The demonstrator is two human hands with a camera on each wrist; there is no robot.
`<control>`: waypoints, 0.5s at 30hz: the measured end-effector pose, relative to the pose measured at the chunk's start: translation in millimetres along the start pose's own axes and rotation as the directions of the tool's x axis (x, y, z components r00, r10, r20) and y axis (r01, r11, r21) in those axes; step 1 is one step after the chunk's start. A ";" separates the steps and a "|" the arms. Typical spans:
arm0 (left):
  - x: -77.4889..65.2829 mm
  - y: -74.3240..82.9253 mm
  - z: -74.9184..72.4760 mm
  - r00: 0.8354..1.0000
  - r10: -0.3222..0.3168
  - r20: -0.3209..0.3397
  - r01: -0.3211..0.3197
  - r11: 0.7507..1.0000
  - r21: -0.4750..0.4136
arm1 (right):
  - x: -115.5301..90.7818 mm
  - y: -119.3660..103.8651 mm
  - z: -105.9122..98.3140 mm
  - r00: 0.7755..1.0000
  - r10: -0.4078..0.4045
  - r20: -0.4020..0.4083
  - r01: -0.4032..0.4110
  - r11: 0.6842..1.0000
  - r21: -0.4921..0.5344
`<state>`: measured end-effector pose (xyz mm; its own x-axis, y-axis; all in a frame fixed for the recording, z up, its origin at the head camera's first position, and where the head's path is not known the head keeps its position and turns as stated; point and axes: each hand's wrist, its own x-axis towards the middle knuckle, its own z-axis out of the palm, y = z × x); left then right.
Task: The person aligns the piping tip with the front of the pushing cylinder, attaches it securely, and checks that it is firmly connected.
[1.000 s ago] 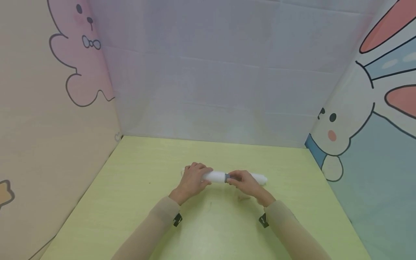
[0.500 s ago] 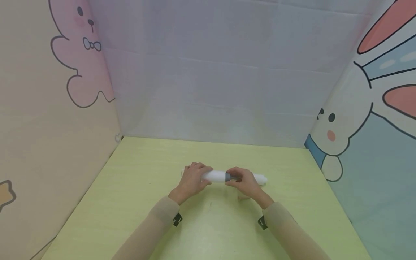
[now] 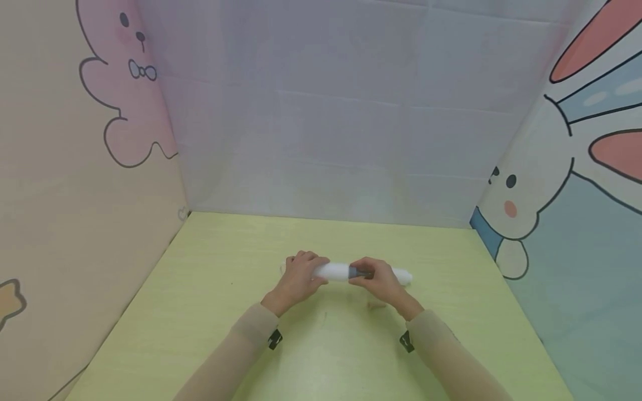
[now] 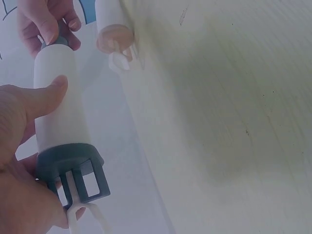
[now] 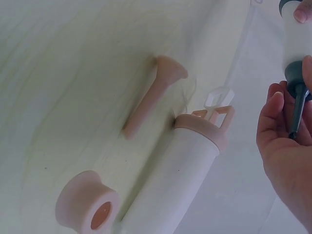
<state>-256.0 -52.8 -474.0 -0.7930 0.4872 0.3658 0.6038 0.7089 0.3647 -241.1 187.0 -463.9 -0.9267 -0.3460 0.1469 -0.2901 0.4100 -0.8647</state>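
Note:
My left hand [image 3: 299, 278] grips a white tube [image 4: 58, 107] that lies level, thumb along its side. The tube's left end has a dark green slotted cap [image 4: 73, 158] with a white cord loop [image 4: 80, 209]. At the other end, my right hand [image 3: 379, 283] holds a dark green funnel-shaped piece [image 5: 295, 75] with a thin stem pointing away from the tube. The funnel's wide end meets the tube; whether it is fixed there I cannot tell. Behind the right hand lies a second white tube [image 5: 180, 165] with a pink slotted cap [image 5: 200, 126].
Near the right hand, a pink funnel-shaped piece [image 5: 158, 87] with a stem lies on the pale yellow table [image 3: 200, 312]. A pink flanged ring [image 5: 78, 200] sits close to the second tube. Cloth walls [image 3: 321, 111] with cartoon animals enclose the table's back and sides.
The right-hand fingers have moved slightly and spread wider at the dark green piece, so more of its stem shows. My left hand and the tube stay almost in place.

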 end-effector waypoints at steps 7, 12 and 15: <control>-0.1 -1.3 -2.8 1.000 0.020 0.000 -0.020 1.000 -0.002 | 6.0 23.9 3.4 0.999 0.038 -0.009 -0.038 0.999 -0.010; -1.1 -1.0 -4.8 1.000 0.026 -0.003 -0.026 1.000 0.004 | 7.4 23.0 4.0 0.997 0.066 0.031 -0.065 0.997 -0.041; -1.3 -1.2 -5.3 0.999 0.031 -0.009 -0.031 1.000 0.002 | 8.0 20.7 4.6 0.991 0.125 0.038 -0.122 0.990 -0.072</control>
<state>-255.2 -57.0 -470.4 -0.7732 0.5042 0.3845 0.6277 0.6946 0.3514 -253.5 188.8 -482.8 -0.9459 -0.3239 0.0193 -0.1914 0.5090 -0.8392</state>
